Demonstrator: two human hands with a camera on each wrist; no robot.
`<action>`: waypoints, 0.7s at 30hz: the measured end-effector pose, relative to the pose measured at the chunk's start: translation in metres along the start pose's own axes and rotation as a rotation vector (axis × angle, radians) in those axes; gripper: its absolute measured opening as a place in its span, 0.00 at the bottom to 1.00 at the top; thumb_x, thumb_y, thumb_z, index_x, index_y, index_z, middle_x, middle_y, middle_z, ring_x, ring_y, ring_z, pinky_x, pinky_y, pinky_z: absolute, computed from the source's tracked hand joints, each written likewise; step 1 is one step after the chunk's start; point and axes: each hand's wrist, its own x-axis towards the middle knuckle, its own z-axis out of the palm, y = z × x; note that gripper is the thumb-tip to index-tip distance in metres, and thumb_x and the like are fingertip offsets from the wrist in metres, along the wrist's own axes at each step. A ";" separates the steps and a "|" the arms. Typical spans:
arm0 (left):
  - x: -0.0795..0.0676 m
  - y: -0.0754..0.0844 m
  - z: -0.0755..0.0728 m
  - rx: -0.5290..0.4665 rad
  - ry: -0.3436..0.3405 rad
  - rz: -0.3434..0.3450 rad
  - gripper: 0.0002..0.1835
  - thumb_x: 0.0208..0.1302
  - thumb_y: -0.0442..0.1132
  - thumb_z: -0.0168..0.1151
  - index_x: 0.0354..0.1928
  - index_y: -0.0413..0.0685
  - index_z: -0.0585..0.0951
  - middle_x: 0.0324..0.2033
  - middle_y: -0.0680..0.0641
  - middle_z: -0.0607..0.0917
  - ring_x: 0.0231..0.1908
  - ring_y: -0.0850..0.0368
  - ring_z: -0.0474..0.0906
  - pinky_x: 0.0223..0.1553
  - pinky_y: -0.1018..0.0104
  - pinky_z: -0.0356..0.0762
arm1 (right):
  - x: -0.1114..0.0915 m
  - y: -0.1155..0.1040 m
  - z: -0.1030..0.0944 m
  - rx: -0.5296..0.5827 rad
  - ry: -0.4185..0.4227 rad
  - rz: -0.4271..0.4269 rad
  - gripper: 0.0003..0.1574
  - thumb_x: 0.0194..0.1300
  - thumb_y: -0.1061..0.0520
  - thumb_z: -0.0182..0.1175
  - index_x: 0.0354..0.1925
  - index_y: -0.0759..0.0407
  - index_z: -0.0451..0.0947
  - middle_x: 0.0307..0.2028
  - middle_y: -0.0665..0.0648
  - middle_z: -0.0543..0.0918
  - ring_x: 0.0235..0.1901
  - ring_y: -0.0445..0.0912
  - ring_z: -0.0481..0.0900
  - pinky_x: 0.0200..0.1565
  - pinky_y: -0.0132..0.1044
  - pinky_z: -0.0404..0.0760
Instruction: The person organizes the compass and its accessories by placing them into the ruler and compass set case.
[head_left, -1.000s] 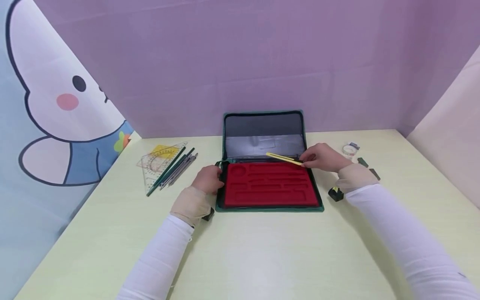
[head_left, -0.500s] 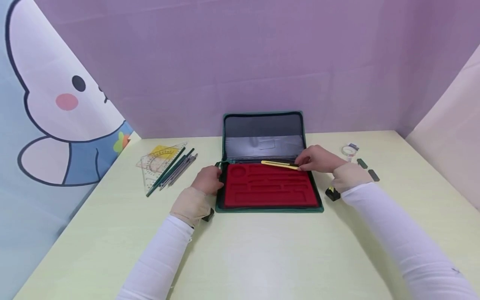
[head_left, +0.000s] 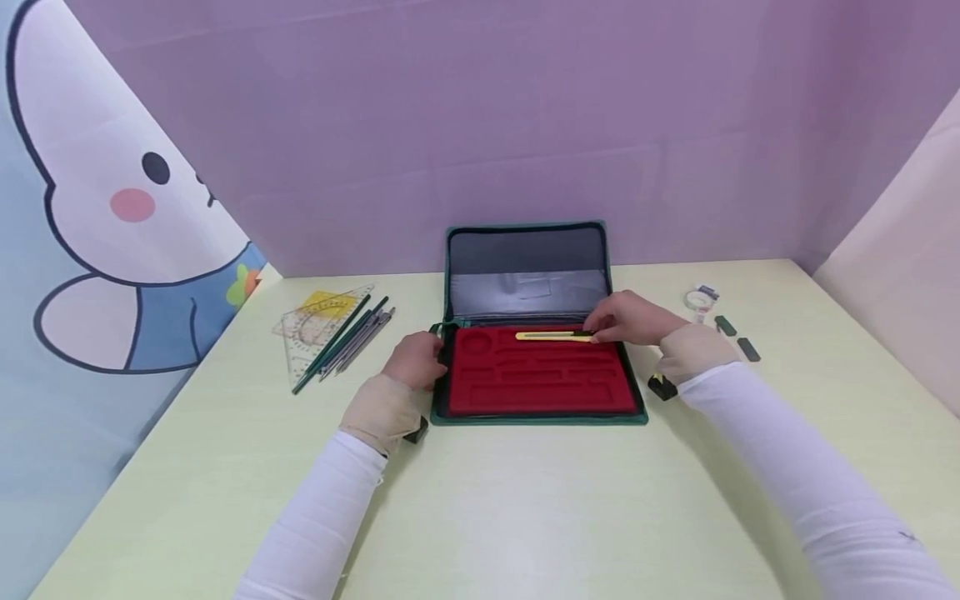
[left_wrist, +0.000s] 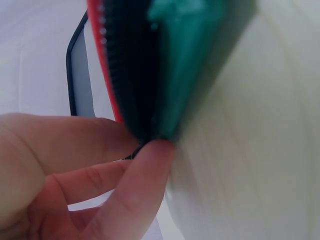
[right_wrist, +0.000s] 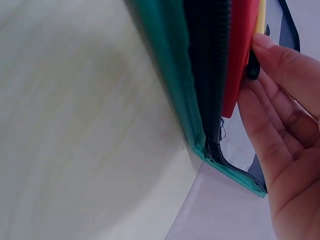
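Note:
A green zip case point(head_left: 540, 419) lies unfolded on the table, its lid leaning up at the back. Its red moulded insert point(head_left: 540, 392) has several shaped recesses. My right hand point(head_left: 626, 318) pinches the black end of a slim yellow utility knife point(head_left: 551, 336), which lies level along the insert's rear recess. In the right wrist view the thumb and fingers point(right_wrist: 272, 127) are at the insert's edge, with the knife partly hidden. My left hand point(head_left: 414, 360) pinches the case's left edge; the left wrist view shows thumb and finger on the zipper border point(left_wrist: 167, 95).
Left of the case lie transparent set squares point(head_left: 300, 342), a yellow set square point(head_left: 330, 304), and several dark green pencils and grey metal tools point(head_left: 363, 342). At right are a tape roll point(head_left: 699, 300), a small eraser-like block point(head_left: 707, 291) and dark flat pieces point(head_left: 748, 349).
The right hand has moved slightly left and lowered the utility knife from a slant above the case's rear to level on the insert. The left hand has stayed put.

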 end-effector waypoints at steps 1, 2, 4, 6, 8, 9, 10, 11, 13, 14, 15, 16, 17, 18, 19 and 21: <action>0.000 0.000 0.000 -0.001 -0.001 -0.003 0.22 0.58 0.30 0.60 0.55 0.31 0.75 0.47 0.37 0.81 0.43 0.47 0.79 0.40 0.63 0.80 | 0.001 0.000 0.000 -0.006 0.000 -0.005 0.09 0.54 0.66 0.66 0.37 0.65 0.84 0.34 0.58 0.85 0.32 0.46 0.81 0.39 0.41 0.82; 0.000 -0.001 0.000 0.000 0.000 -0.003 0.22 0.58 0.30 0.60 0.55 0.31 0.75 0.46 0.37 0.81 0.42 0.46 0.79 0.39 0.63 0.80 | 0.001 -0.001 0.000 -0.011 0.002 -0.012 0.09 0.54 0.66 0.67 0.37 0.66 0.84 0.34 0.58 0.85 0.32 0.46 0.81 0.39 0.41 0.82; 0.000 -0.001 0.000 -0.002 -0.004 -0.004 0.22 0.58 0.30 0.60 0.55 0.31 0.75 0.46 0.37 0.81 0.42 0.47 0.79 0.39 0.63 0.80 | 0.002 -0.001 0.001 -0.016 0.006 -0.018 0.09 0.54 0.66 0.67 0.37 0.66 0.84 0.33 0.58 0.85 0.31 0.46 0.81 0.38 0.41 0.81; 0.000 -0.001 0.001 -0.004 -0.008 -0.005 0.22 0.58 0.30 0.60 0.55 0.31 0.75 0.47 0.37 0.81 0.43 0.47 0.79 0.39 0.63 0.80 | 0.002 -0.001 0.001 -0.022 0.011 -0.020 0.09 0.53 0.66 0.67 0.36 0.66 0.84 0.33 0.58 0.85 0.31 0.46 0.81 0.38 0.41 0.81; 0.000 -0.001 0.001 -0.004 -0.007 -0.004 0.22 0.58 0.30 0.60 0.55 0.31 0.75 0.47 0.37 0.81 0.43 0.47 0.79 0.39 0.63 0.80 | 0.002 -0.001 0.002 -0.030 0.018 -0.018 0.09 0.53 0.66 0.67 0.36 0.66 0.85 0.32 0.58 0.85 0.31 0.46 0.80 0.37 0.41 0.81; 0.001 0.000 0.001 -0.007 -0.008 -0.006 0.22 0.58 0.30 0.60 0.55 0.31 0.75 0.47 0.37 0.81 0.43 0.47 0.79 0.39 0.63 0.80 | 0.002 -0.001 0.002 -0.032 0.021 -0.014 0.09 0.53 0.65 0.67 0.36 0.66 0.85 0.32 0.58 0.85 0.31 0.46 0.80 0.37 0.41 0.80; 0.001 0.000 0.001 -0.010 -0.007 -0.008 0.22 0.58 0.30 0.60 0.55 0.32 0.75 0.47 0.37 0.81 0.43 0.47 0.79 0.39 0.64 0.80 | 0.002 -0.001 0.002 -0.036 0.026 -0.011 0.09 0.53 0.65 0.67 0.36 0.65 0.85 0.32 0.58 0.85 0.31 0.45 0.80 0.37 0.41 0.80; 0.001 0.000 0.001 -0.009 -0.005 -0.009 0.21 0.58 0.30 0.60 0.55 0.32 0.75 0.46 0.37 0.81 0.42 0.47 0.79 0.38 0.64 0.80 | 0.002 -0.001 0.002 -0.042 0.030 -0.010 0.09 0.53 0.65 0.68 0.36 0.65 0.85 0.32 0.58 0.85 0.31 0.45 0.80 0.37 0.40 0.80; 0.001 0.000 0.001 -0.013 -0.004 -0.011 0.21 0.58 0.30 0.60 0.55 0.32 0.75 0.45 0.37 0.81 0.41 0.47 0.79 0.37 0.64 0.80 | 0.002 0.000 0.003 -0.050 0.041 -0.006 0.10 0.53 0.65 0.68 0.37 0.65 0.85 0.32 0.57 0.85 0.31 0.45 0.80 0.37 0.40 0.80; 0.002 0.000 0.001 -0.013 -0.003 -0.012 0.21 0.58 0.30 0.60 0.54 0.32 0.76 0.45 0.37 0.81 0.41 0.47 0.79 0.37 0.64 0.80 | 0.002 0.000 0.003 -0.052 0.045 -0.003 0.10 0.53 0.65 0.68 0.37 0.65 0.85 0.32 0.57 0.85 0.31 0.45 0.80 0.37 0.39 0.80; 0.001 0.000 0.001 -0.012 -0.001 -0.011 0.21 0.58 0.30 0.60 0.54 0.32 0.76 0.45 0.37 0.81 0.41 0.47 0.79 0.37 0.63 0.80 | 0.001 -0.001 0.003 -0.053 0.049 -0.003 0.10 0.53 0.65 0.68 0.37 0.65 0.85 0.32 0.57 0.85 0.31 0.45 0.80 0.36 0.39 0.80; 0.001 0.000 0.000 -0.011 -0.002 -0.009 0.21 0.58 0.30 0.60 0.54 0.32 0.76 0.45 0.37 0.81 0.41 0.47 0.79 0.38 0.63 0.80 | 0.001 0.000 0.004 -0.055 0.051 -0.003 0.10 0.53 0.65 0.67 0.37 0.65 0.85 0.32 0.57 0.85 0.31 0.45 0.79 0.36 0.39 0.80; 0.001 0.000 0.000 -0.013 -0.004 -0.008 0.21 0.58 0.30 0.60 0.54 0.32 0.76 0.46 0.37 0.81 0.41 0.47 0.79 0.38 0.63 0.80 | 0.001 0.000 0.004 -0.056 0.051 -0.008 0.10 0.53 0.65 0.67 0.37 0.66 0.85 0.32 0.57 0.85 0.30 0.45 0.80 0.36 0.39 0.80; 0.001 0.001 0.000 -0.014 -0.005 -0.008 0.21 0.58 0.30 0.60 0.54 0.32 0.76 0.46 0.37 0.81 0.41 0.47 0.79 0.39 0.63 0.80 | 0.001 0.000 0.004 -0.058 0.050 -0.011 0.10 0.53 0.65 0.67 0.37 0.66 0.85 0.32 0.57 0.85 0.30 0.45 0.80 0.36 0.39 0.80; 0.001 0.001 0.000 -0.013 -0.004 -0.007 0.21 0.58 0.30 0.60 0.54 0.32 0.76 0.46 0.37 0.82 0.42 0.47 0.79 0.40 0.63 0.80 | 0.001 -0.001 0.004 -0.065 0.048 -0.015 0.09 0.53 0.66 0.67 0.37 0.66 0.84 0.31 0.57 0.84 0.30 0.45 0.80 0.36 0.40 0.80; 0.000 0.001 0.000 -0.019 -0.006 -0.007 0.21 0.58 0.29 0.60 0.55 0.32 0.76 0.47 0.37 0.81 0.43 0.47 0.79 0.40 0.63 0.80 | 0.002 -0.002 0.003 -0.079 0.049 -0.023 0.09 0.54 0.66 0.67 0.36 0.67 0.84 0.31 0.57 0.84 0.30 0.46 0.80 0.37 0.41 0.80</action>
